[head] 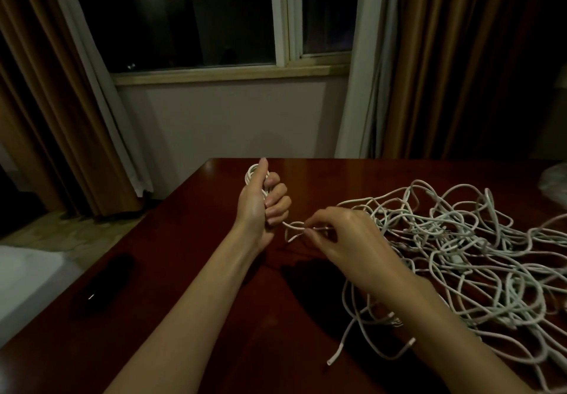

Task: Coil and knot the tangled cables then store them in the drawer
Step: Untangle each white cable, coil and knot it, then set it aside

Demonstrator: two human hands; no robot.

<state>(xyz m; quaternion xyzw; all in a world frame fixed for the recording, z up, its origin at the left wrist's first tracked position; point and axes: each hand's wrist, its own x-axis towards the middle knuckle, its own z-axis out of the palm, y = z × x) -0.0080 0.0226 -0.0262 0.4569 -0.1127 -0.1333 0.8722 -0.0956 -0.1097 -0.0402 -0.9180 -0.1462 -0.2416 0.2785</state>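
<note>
Wood table comes first, dark red and shiny. On its right side we see a big messy pile of white cables. Our left hand curls tight around a small coil of cable. Our right hand pinches a thin cable end between them.

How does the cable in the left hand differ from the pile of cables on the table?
The cable in the left hand is wound into a small tight coil; the pile sprawls in loose tangled loops. The coil is held up off the table; the pile lies on it. Both are white.
</note>
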